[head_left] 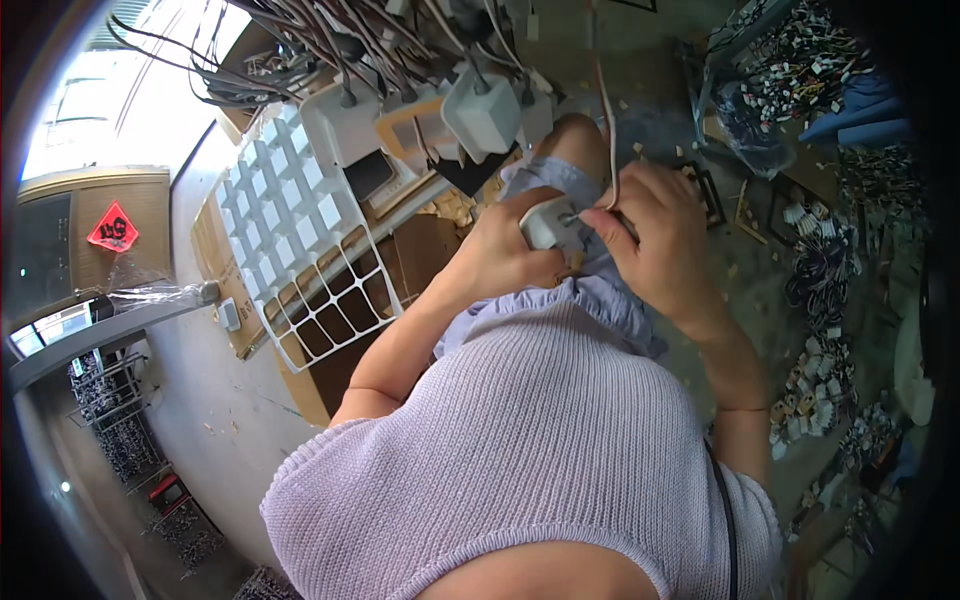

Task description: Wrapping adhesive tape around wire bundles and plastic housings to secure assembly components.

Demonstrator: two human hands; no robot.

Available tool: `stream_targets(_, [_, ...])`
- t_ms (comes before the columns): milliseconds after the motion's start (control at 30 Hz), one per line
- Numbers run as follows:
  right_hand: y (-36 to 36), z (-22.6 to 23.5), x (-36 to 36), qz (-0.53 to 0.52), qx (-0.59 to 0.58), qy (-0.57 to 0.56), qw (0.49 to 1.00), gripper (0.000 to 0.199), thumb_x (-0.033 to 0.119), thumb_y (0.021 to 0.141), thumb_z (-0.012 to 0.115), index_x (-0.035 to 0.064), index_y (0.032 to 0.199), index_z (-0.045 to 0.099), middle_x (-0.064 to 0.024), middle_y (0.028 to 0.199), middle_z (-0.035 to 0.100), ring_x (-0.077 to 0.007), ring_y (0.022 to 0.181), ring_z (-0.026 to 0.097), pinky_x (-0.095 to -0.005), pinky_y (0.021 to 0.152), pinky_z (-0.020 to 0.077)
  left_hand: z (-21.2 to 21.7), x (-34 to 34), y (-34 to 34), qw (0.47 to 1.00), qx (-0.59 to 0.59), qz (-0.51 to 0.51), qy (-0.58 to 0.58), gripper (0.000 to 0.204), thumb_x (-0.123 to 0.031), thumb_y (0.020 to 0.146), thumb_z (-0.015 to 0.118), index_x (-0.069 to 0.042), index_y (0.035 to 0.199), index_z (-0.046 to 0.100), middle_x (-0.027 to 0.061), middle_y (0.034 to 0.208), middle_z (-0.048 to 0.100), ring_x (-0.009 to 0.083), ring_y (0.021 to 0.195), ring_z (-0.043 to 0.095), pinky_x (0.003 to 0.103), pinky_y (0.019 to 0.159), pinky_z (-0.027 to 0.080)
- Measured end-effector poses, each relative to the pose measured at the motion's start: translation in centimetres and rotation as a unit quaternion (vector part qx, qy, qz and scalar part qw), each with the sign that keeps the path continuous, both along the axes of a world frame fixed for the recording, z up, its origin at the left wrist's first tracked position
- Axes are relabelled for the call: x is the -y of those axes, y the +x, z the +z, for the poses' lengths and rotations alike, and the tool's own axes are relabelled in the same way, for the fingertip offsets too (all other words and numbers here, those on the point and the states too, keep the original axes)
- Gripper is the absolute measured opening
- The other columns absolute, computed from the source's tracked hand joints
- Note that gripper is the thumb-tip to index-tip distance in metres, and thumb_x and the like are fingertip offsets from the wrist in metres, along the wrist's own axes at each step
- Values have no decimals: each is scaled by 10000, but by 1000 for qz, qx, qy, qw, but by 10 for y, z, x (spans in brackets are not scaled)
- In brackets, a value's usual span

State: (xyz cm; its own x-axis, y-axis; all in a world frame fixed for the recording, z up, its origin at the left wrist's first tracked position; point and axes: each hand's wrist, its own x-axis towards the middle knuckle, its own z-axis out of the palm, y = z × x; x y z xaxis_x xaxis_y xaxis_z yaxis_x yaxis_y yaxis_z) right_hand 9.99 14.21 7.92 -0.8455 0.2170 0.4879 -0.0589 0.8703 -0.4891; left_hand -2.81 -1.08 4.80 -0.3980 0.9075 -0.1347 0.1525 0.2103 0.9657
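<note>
My left hand [505, 250] is closed around a small white plastic housing [546, 226], held over my lap. Close beside it, my right hand [655, 225] pinches a thin pale cable [612, 150] that comes down from above. Thumb and fingertips of the right hand are near the housing's open-looking end, where a small grey piece shows. Whether the cable enters the housing, I cannot tell. Other white housings [482, 112] with dark cables attached stand just beyond my left hand.
A tray of white blocks [280, 200] lies to the left, with a white plastic grid [345, 310] below it over cardboard. A bundle of dark cables [370, 35] spreads across the top. Heaps of wired connectors [815, 75] are at the right, and small scraps dot the floor.
</note>
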Motion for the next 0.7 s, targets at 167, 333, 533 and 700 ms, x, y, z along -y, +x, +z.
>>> stream_targets(167, [4,7,6,38,28,-197,979,154,154,810,715,23,793,636,-62,760,620,-233,721,598,-339,705,451,-5,13,-4,978,-204,4,43,567,-163,591,728,-30,1122,581,157,971,633,371,873,624,394,761,509])
stream_targets(333, [6,20,15,219,241,-697,639,227,216,903,665,6,817,662,-12,756,640,-57,697,554,-203,666,442,4,34,-13,899,-389,-39,197,568,-212,571,740,-16,1077,572,146,927,619,325,794,633,375,645,519])
stream_targets(533, [-2,25,21,278,292,-678,615,201,186,875,685,19,778,631,-14,728,601,-70,698,555,-210,672,432,11,58,-13,857,-466,15,219,425,-195,662,687,-10,1035,603,120,910,633,288,843,649,339,636,511])
stream_targets(700, [39,15,-47,129,-44,-634,761,183,199,906,566,19,869,576,-8,786,568,-101,672,523,-222,697,450,-20,123,-45,863,-493,112,18,418,-82,619,668,-13,1021,578,156,956,608,338,886,626,376,740,517])
